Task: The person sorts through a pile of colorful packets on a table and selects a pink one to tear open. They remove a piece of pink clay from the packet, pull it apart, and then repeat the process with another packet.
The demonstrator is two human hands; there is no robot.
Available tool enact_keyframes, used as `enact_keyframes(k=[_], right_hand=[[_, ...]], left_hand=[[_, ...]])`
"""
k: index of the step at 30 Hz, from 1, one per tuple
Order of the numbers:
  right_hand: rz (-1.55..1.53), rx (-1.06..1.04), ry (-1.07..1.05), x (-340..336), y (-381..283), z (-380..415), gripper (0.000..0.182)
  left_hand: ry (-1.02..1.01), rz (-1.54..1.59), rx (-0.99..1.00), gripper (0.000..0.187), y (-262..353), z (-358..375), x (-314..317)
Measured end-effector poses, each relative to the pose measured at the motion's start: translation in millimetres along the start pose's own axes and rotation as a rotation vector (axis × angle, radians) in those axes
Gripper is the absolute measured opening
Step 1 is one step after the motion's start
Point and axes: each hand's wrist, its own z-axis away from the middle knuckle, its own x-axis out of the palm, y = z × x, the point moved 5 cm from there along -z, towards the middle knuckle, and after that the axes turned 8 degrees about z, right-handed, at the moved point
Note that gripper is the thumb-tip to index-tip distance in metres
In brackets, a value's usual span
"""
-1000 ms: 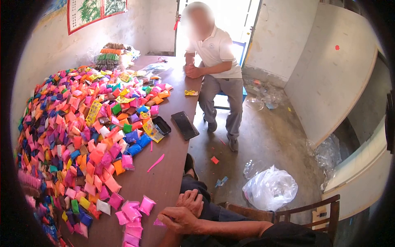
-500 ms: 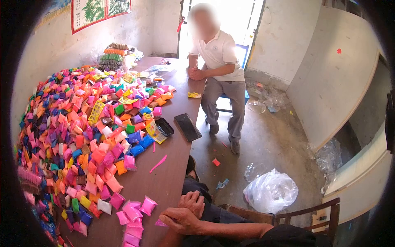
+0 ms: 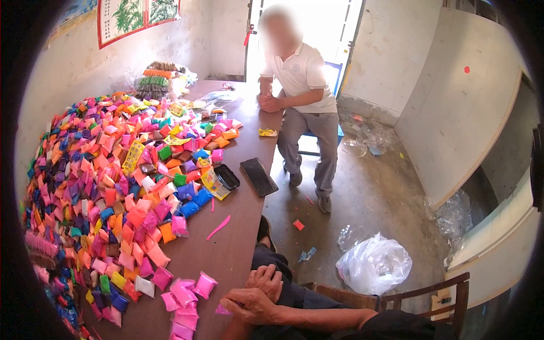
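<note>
My left hand [image 3: 265, 282] rests on my dark-trousered leg beside the table edge, its fingers lying loosely over the cloth. Across my left forearm lies my right hand [image 3: 248, 306], its fingers pointing toward the table and their undersides hidden. A small pink piece [image 3: 221, 309] shows at the table edge, right by the right fingertips. Nearest to that hand on the tabletop is a cluster of pink packets [image 3: 184, 292]. Farther along lie a pink plastic knife [image 3: 218, 228] and a black phone-like slab [image 3: 258, 177].
A large heap of colourful small packets [image 3: 113, 187] covers much of the brown table [image 3: 226, 249]. Across from me a person [image 3: 300, 73] sits with hands together. On the floor are a white plastic bag [image 3: 374, 263] and scraps; a wooden chair [image 3: 462, 300] stands at lower right.
</note>
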Motion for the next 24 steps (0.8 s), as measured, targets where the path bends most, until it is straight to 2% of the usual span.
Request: enact_keyframes(k=[6,10,21,24], right_hand=[[0.121,0.15,0.022,25.8,40.1,12.2,0.027],[0.054,0.171,0.03,27.5,42.1,13.1,0.028],[0.108,0.171,0.035,23.4,37.4,11.7,0.031],[0.13,0.099,0.055,17.0,26.6,7.8,0.031]], left_hand=[[0.01,-0.007,0.012,0.031,0.0,-0.5,1.0],[0.022,-0.009,0.019,0.031,0.2,-0.1,0.1],[0.011,-0.011,0.009,0.033,1.5,-0.3,-2.5],[0.009,-0.005,0.01,0.033,1.1,0.4,-2.3]])
